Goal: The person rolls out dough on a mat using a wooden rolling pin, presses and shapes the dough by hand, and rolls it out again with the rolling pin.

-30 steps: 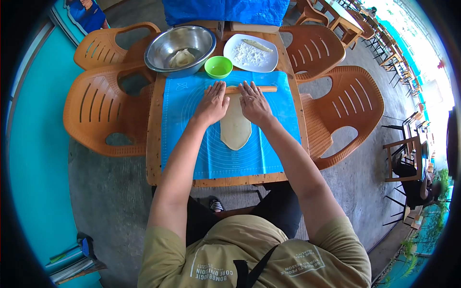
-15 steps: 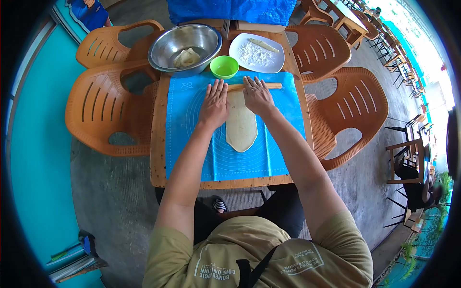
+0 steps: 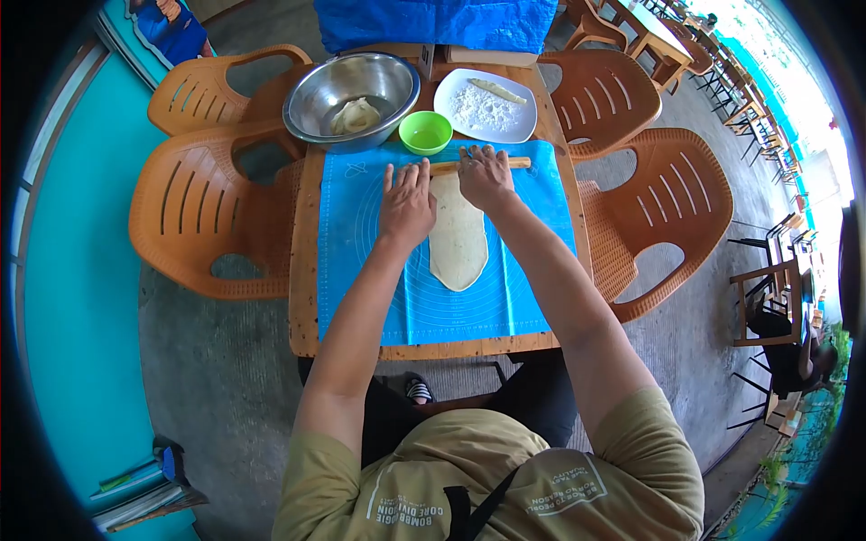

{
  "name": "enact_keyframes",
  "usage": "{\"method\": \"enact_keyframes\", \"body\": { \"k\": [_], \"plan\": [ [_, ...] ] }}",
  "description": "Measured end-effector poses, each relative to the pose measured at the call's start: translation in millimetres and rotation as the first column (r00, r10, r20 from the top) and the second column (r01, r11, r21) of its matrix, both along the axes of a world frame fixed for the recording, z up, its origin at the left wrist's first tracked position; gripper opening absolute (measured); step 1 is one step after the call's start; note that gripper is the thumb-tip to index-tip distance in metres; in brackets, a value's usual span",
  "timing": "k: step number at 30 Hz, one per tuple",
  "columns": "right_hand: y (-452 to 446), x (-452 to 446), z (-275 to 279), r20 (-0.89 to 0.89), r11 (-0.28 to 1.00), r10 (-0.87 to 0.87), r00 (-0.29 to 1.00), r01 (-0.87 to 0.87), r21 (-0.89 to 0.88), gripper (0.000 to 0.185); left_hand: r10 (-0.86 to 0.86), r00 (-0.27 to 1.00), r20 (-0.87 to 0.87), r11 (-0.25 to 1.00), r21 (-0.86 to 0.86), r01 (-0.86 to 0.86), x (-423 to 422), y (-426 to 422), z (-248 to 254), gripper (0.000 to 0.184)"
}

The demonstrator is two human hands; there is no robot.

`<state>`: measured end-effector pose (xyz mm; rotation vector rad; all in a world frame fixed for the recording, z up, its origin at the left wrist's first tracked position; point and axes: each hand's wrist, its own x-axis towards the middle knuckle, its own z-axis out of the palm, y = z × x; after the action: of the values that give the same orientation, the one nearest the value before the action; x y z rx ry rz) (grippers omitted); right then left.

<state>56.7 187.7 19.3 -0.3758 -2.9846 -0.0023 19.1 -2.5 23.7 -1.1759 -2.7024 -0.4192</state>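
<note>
A long flat sheet of dough [image 3: 457,239] lies lengthwise on a blue silicone mat [image 3: 359,293]. Across its far end rests a wooden rolling pin [image 3: 446,168]. My left hand [image 3: 408,207] lies over the pin's left end with its fingers stretched forward and apart. My right hand [image 3: 486,178] is on the pin further right, fingers bent over it; the pin's right end sticks out past them. Just beyond the pin stands a small green bowl [image 3: 426,133].
A steel bowl [image 3: 302,117] with a lump of dough [image 3: 354,116] stands at the back left. A white plate [image 3: 519,126] holds white flour [image 3: 484,110] and a dough strip [image 3: 497,90]. Orange chairs [image 3: 207,212] flank the wooden table [image 3: 305,270]. Behind it hangs a blue cover [image 3: 433,22].
The fingers of my right hand have bent more over the rolling pin. My left hand has drawn slightly back toward me. The whole view has shifted a little.
</note>
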Motion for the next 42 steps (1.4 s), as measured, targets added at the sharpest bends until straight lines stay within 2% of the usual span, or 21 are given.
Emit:
{"method": "enact_keyframes", "body": {
  "k": [4, 6, 9, 13, 15, 16, 18, 23, 24, 26, 28, 30, 33, 42],
  "plan": [
    [0.7, -5.8, 1.1, 0.034, 0.999, -0.018, 0.999, 0.019, -0.037, 0.048, 0.009, 1.000, 0.002, 0.999, 0.052, -0.009, -14.4, -1.5, -2.2, 0.055],
    [0.9, -7.1, -4.1, -0.075, 1.000, -0.023, 0.997, 0.024, 0.010, 0.048, 0.003, 1.000, 0.019, 0.999, 0.051, -0.004, -20.0, -0.9, -2.2, 0.055],
    [0.3, -7.8, -7.0, -0.130, 0.999, -0.041, 0.991, 0.039, -0.018, 0.047, 0.011, 1.000, 0.030, 0.999, 0.032, -0.012, -22.3, -0.8, -7.0, 0.054],
    [2.4, 1.2, -5.8, -0.110, 1.000, -0.016, 0.994, 0.017, 0.009, 0.046, 0.013, 0.999, 0.039, 0.999, 0.044, -0.014, -21.0, 0.4, -12.3, 0.055],
    [8.1, 5.5, -10.3, -0.227, 0.999, 0.035, 0.973, -0.035, 0.005, 0.042, 0.019, 0.999, 0.043, 0.998, 0.052, -0.021, -23.7, 0.3, -11.9, 0.055],
    [13.8, 6.3, -14.0, -0.226, 0.999, 0.039, 0.973, -0.038, 0.010, 0.042, 0.011, 0.999, 0.052, 0.999, 0.050, -0.014, -24.8, -0.4, -12.4, 0.055],
    [23.2, 11.5, -19.7, -0.358, 0.984, 0.176, 0.917, -0.159, 0.077, 0.038, 0.000, 0.998, 0.066, 0.999, 0.049, -0.004, -24.5, -1.3, -14.0, 0.055],
    [34.5, 11.6, -20.6, -0.330, 0.980, 0.200, 0.923, -0.187, 0.072, 0.037, -0.017, 0.988, 0.154, 0.998, 0.058, 0.008, -31.3, -1.8, -15.3, 0.056],
    [32.1, 11.5, -17.5, -0.318, 0.982, 0.186, 0.929, -0.174, 0.066, 0.035, -0.013, 0.988, 0.153, 0.998, 0.057, 0.004, -31.2, -2.9, -16.6, 0.056],
    [30.9, 12.6, -11.5, -0.305, 0.982, 0.190, 0.933, -0.181, 0.055, 0.031, -0.016, 1.000, 0.027, 0.994, 0.108, 0.013, -28.5, -6.5, -21.9, 0.055],
    [30.9, 15.7, -11.4, -0.289, 0.983, 0.185, 0.939, -0.181, 0.041, 0.028, -0.026, 0.999, 0.042, 0.991, 0.134, 0.020, -25.1, -11.9, -15.9, 0.054],
    [30.8, 18.6, -9.3, -0.362, 0.972, 0.233, 0.903, -0.229, 0.055, 0.020, -0.037, 0.998, 0.056, 0.986, 0.165, 0.028, -23.0, -16.4, -10.2, 0.053],
    [29.3, 24.5, -5.8, -0.327, 0.975, 0.214, 0.921, -0.223, 0.010, 0.020, -0.044, 0.991, 0.128, 0.993, 0.115, 0.030, -19.9, -21.8, -6.2, 0.051],
    [33.4, 27.9, -17.7, -0.368, 0.972, 0.230, 0.901, -0.232, 0.039, 0.026, -0.090, 0.996, 0.016, 0.988, 0.131, 0.087, 14.7, -29.3, -16.1, 0.048]
  ]
}}
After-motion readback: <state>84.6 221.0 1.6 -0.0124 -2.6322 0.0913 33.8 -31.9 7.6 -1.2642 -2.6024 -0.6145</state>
